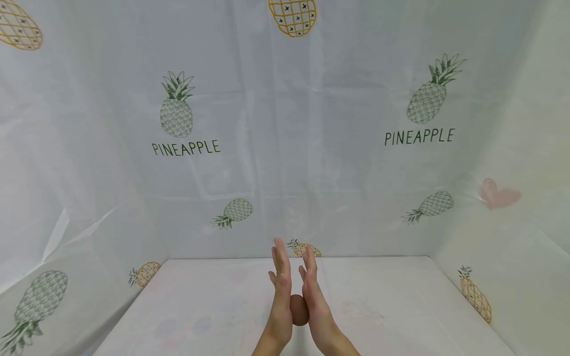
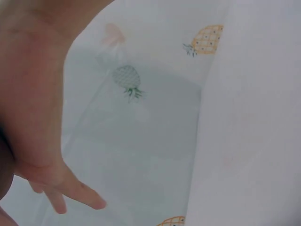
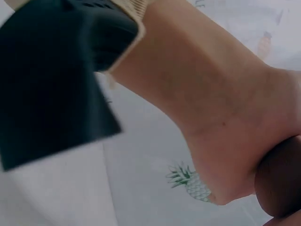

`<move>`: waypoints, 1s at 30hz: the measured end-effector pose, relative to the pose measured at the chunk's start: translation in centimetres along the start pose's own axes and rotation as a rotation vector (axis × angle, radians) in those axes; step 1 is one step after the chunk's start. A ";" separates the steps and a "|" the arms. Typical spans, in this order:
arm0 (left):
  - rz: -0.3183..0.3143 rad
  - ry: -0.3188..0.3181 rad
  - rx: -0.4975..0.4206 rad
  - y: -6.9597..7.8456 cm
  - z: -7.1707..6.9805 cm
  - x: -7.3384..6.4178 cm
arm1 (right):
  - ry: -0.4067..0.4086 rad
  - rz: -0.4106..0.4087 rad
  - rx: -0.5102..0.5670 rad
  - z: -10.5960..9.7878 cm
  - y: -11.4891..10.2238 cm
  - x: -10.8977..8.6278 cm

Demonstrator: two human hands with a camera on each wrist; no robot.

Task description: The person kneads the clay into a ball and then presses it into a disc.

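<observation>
A smooth brown ball [image 1: 299, 310], slightly egg-shaped, sits between two upright palms over the white table. My left hand [image 1: 281, 301] presses on its left side with straight fingers pointing up and away. From the other side my right hand [image 1: 317, 306] faces it, fingers likewise straight. The fingertips of the two hands stand apart, and the ball touches both palms near their heels. At the left edge of the left wrist view only part of the dark ball [image 2: 5, 167] shows. The right wrist view has the brown ball [image 3: 282, 181] at its right edge, against a palm.
The white tabletop [image 1: 200, 296] spreads around the hands, with faint stains to the right. Behind it hangs a pale pineapple-print sheet [image 1: 285, 148], which also closes in both sides. A dark device [image 3: 56, 89] is strapped on a forearm in the right wrist view.
</observation>
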State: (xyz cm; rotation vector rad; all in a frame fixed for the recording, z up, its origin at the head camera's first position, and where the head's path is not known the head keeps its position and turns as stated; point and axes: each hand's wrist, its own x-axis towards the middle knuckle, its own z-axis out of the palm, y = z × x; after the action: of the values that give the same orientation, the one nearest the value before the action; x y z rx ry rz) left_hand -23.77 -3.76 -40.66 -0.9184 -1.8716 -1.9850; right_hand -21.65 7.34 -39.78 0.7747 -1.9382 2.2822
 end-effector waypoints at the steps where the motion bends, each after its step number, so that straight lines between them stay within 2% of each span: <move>1: 0.001 -0.014 0.000 0.0 0.2 -0.1 | 0.007 -0.006 0.004 -0.2 -0.1 0.0; 7: 0.012 -0.088 -0.028 0.1 1.2 -0.7 | 0.040 -0.016 0.044 -1.3 -0.5 0.2; 14: -0.014 -0.138 -0.091 1.4 2.5 -1.5 | 0.122 0.003 0.060 -3.0 -0.9 0.7; 16: -0.004 -0.154 -0.110 1.6 2.8 -1.7 | 0.134 0.010 0.058 -3.4 -0.8 0.8; 19: 0.044 -0.173 -0.117 1.7 3.1 -1.7 | 0.138 0.016 0.059 -3.9 -0.5 1.0; 23: 0.074 -0.166 -0.090 1.7 3.2 -1.8 | 0.128 0.037 0.075 -4.1 -0.1 1.2; 30: 0.020 -0.124 -0.062 1.9 2.8 -1.6 | 0.106 0.101 0.099 -3.6 1.0 1.3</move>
State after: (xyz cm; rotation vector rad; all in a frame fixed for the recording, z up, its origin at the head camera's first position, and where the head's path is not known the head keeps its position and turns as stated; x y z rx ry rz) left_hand -20.69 -1.72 -40.23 -1.0965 -1.8665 -2.0274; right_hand -24.38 10.16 -40.49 0.5631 -1.8721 2.4397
